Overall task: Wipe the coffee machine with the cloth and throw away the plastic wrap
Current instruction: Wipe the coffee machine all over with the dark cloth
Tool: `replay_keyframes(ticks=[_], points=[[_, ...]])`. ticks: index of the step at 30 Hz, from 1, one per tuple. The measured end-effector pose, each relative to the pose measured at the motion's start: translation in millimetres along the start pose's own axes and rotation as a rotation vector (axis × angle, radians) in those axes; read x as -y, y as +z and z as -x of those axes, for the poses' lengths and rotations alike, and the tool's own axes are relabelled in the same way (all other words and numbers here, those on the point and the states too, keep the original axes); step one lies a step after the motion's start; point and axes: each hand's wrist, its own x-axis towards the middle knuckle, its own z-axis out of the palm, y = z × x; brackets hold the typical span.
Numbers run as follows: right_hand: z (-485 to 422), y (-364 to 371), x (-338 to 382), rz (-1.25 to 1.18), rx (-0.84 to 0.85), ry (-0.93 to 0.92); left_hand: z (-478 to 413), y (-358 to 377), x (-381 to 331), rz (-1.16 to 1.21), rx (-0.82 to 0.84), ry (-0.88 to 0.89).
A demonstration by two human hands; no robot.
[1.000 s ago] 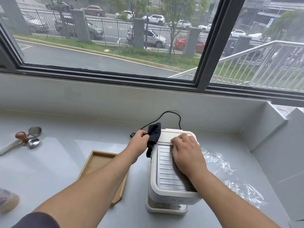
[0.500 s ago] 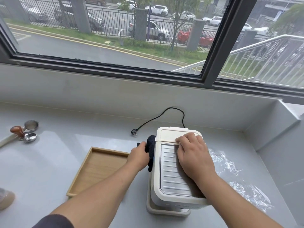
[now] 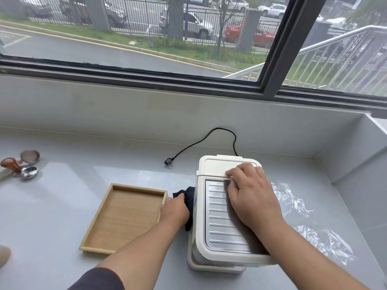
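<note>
While the right hand [image 3: 250,197] lies flat on the ribbed metal top of the coffee machine [image 3: 219,231], fingers together and slightly curled at the rear lid seam, the left hand [image 3: 174,210] has its fingers clamped on the dark cloth [image 3: 189,197], pressed against the machine's left side. Plastic wrap [image 3: 314,235] lies crumpled on the counter [image 3: 62,206] right of the machine; wooden tray [image 3: 125,216] sits just left of the left hand, power plug [image 3: 168,162] loose behind.

two bare forearms reach in from the lower edge, each ending in bare hands, the left hand [image 3: 174,210] and the right hand [image 3: 250,195], with no rings, watch or gloves showing. a short dark grey fabric sleeve [image 3: 98,279] covers the left upper arm at the frame's bottom edge.
</note>
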Motion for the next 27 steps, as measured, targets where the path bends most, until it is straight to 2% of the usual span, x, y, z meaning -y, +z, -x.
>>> replay_keyframes(ticks=[7, 15, 22, 27], points=[[0, 0, -1, 0.003, -0.002, 0.002, -2, 3, 4, -0.039, 0.077, 0.039], [4, -2, 1, 0.011, -0.007, 0.003, 45, 25, 28, 0.024, 0.135, 0.015], [7, -5, 5, 0.011, -0.014, 0.011, 90, 47, 47, 0.097, 0.138, -0.052], [10, -8, 8, 0.005, -0.017, 0.011, 116, 57, 53, 0.234, 0.166, -0.137]])
